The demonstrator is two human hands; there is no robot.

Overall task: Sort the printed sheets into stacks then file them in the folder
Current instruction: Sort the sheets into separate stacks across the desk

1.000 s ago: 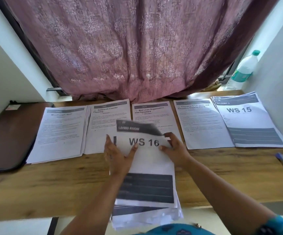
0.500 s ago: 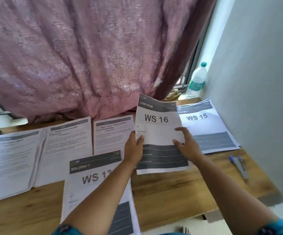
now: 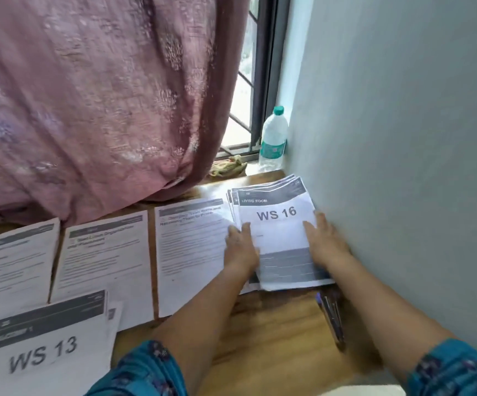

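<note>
Closest to the camera, at the desk's front edge on the left, sits a sheet marked WS 13, and a pen lies by the right edge next to the wall. Further in, both hands are flat with fingers straight on the WS 16 sheet, left hand on its left edge, right hand on its right side, and that sheet tops a slightly fanned stack in the desk's far right corner, with three more printed stacks in a row to its left. Way back there's a water bottle on the window ledge and a pink curtain.
</note>
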